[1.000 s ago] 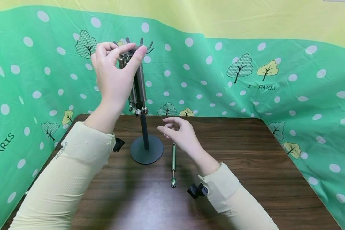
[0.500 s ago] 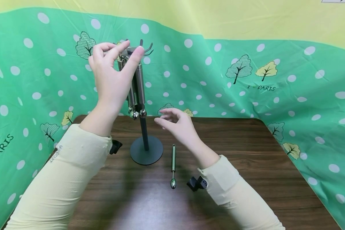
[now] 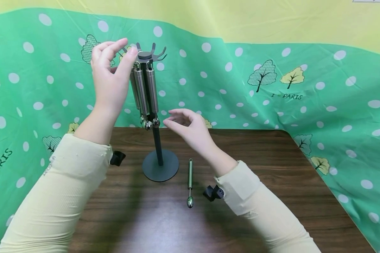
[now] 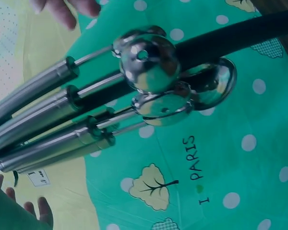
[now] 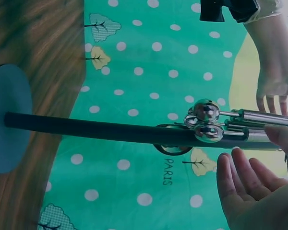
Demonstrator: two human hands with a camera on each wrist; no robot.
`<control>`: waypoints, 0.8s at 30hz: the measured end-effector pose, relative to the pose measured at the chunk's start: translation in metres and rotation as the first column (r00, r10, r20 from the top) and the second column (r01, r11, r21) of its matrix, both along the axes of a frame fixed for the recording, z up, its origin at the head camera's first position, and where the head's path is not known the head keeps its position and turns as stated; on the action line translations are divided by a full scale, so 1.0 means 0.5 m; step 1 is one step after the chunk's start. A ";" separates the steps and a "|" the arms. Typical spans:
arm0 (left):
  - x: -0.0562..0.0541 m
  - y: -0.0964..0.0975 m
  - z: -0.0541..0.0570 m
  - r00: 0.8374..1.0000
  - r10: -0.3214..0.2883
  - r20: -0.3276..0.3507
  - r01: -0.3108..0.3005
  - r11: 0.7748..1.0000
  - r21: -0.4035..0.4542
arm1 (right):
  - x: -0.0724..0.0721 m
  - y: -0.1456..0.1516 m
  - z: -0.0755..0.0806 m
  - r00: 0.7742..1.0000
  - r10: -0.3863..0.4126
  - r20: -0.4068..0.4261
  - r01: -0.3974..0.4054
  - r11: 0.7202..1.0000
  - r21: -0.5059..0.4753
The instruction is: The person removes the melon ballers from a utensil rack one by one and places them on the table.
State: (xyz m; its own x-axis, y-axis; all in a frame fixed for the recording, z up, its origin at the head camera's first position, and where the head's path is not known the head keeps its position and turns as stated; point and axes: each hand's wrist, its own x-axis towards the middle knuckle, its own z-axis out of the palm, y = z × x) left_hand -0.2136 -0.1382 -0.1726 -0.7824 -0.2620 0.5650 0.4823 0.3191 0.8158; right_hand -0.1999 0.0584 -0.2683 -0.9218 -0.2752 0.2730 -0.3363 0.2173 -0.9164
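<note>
A black stand [image 3: 158, 146] with a crown of upturned hooks holds several steel scoops [image 3: 151, 89], which hang handles up with round shiny heads [image 4: 149, 62] below. Beside the crown on the left is my left hand [image 3: 109, 79], its fingers spread and nothing between them. My right hand [image 3: 191, 131] hovers just right of the hanging heads, thumb and fingers apart, holding nothing. In the right wrist view, the fingers of the right hand [image 5: 252, 191] overlap the stand's pole close to the scoop handles. Another slim scoop [image 3: 190, 177] lies on the table below that hand.
The stand's round base [image 3: 160, 172] rests on a dark wood table [image 3: 256, 161]. Behind it hangs a green and yellow cloth [image 3: 234, 77] with dots and trees. Black wrist cameras [image 3: 213, 193] sit at both cuffs.
The left hand has drawn back to the left from the top of the stand, uncovering the hooks and handles. My right hand has risen and moved left, toward the hanging scoops.
</note>
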 end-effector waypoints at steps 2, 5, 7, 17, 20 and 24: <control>-0.002 -0.004 -0.002 1.000 -0.023 0.009 0.023 1.000 0.014 | -0.005 -0.005 0.003 1.000 0.004 -0.022 -0.004 1.000 0.000; -0.008 -0.008 -0.006 0.997 -0.072 0.006 0.072 0.997 0.030 | -0.012 -0.013 0.009 0.999 0.011 -0.040 -0.011 1.000 0.001; -0.011 -0.009 -0.008 0.993 -0.115 -0.009 0.115 0.992 0.046 | -0.016 -0.018 0.014 0.999 0.014 -0.042 -0.014 1.000 0.003; -0.023 -0.010 -0.020 0.952 -0.297 -0.079 0.307 0.931 0.198 | -0.031 -0.036 0.032 0.997 0.033 -0.064 -0.031 0.999 0.031; -0.025 -0.009 -0.022 0.946 -0.309 -0.095 0.322 0.925 0.203 | -0.034 -0.041 0.034 0.996 0.038 -0.079 -0.036 0.999 0.032; -0.027 -0.006 -0.026 0.942 -0.313 -0.123 0.332 0.923 0.195 | -0.035 -0.049 0.040 0.995 0.042 -0.087 -0.042 0.999 0.010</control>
